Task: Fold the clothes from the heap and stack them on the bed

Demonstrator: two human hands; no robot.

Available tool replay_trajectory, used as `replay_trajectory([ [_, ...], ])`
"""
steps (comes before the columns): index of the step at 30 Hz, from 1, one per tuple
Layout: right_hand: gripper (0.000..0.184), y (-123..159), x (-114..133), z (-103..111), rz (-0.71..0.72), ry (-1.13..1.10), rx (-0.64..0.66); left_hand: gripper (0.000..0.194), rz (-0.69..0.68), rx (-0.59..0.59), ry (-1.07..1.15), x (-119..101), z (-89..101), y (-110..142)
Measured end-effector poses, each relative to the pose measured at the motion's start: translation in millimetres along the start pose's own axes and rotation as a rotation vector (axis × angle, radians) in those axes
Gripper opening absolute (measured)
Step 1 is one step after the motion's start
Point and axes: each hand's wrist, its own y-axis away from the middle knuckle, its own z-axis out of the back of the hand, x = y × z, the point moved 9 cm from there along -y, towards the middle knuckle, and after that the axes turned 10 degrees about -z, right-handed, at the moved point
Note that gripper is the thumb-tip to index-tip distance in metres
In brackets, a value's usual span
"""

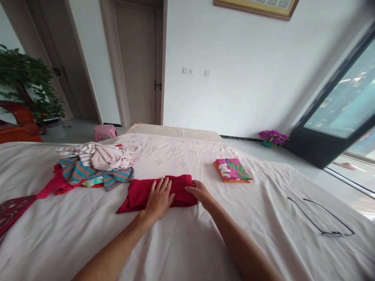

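A dark red garment [181, 186], folded into a flat oblong, lies on the pale sheet in front of me. My left hand [159, 198] rests flat on its middle with fingers stretched out. At the garment's right end, my right hand [200, 193] pinches the edge, thumb on top and the other fingers partly hidden. The left end of the cloth flares into a loose corner. To the right sits a small folded stack with a pink printed piece [233, 169] over an orange one. A heap of unfolded clothes [96, 164], striped and pink, lies to the left.
Eyeglasses [332, 233] lie with arms open on the right of the sheet-covered surface [240, 234]. A red patterned cloth [17, 210] stretches along the left edge. Beyond stand a pink stool [104, 132], purple flowers [273, 137] in a pot and a leafy plant [26, 78].
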Motion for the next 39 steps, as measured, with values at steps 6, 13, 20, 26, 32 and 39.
replay_trajectory([
  [6, 0.034, 19, 18, -2, -0.071, -0.536, 0.126, 0.050, 0.020, 0.031, 0.058, -16, 0.6, -11],
  [13, 0.042, 36, 57, 32, 0.066, -0.515, 0.005, 0.045, -0.026, 0.033, 0.406, -74, -8.1, -34],
  [20, 0.047, 30, 62, 2, 0.051, -0.365, -0.005, 0.029, 0.184, -0.002, 1.004, -41, -1.9, -34],
  [26, 0.053, 14, 77, -48, 0.014, -0.327, 0.157, 0.068, 0.599, 0.074, 1.761, -3, -7.1, -16],
  [32, 0.042, 17, 77, -33, 0.199, -0.198, 0.066, 0.050, 0.910, 0.065, 1.829, 26, -19.9, 5],
  [39, 0.078, 55, 50, -19, 0.515, 0.470, 0.030, 0.036, 0.743, 0.005, 1.483, 50, -15.8, 4],
])
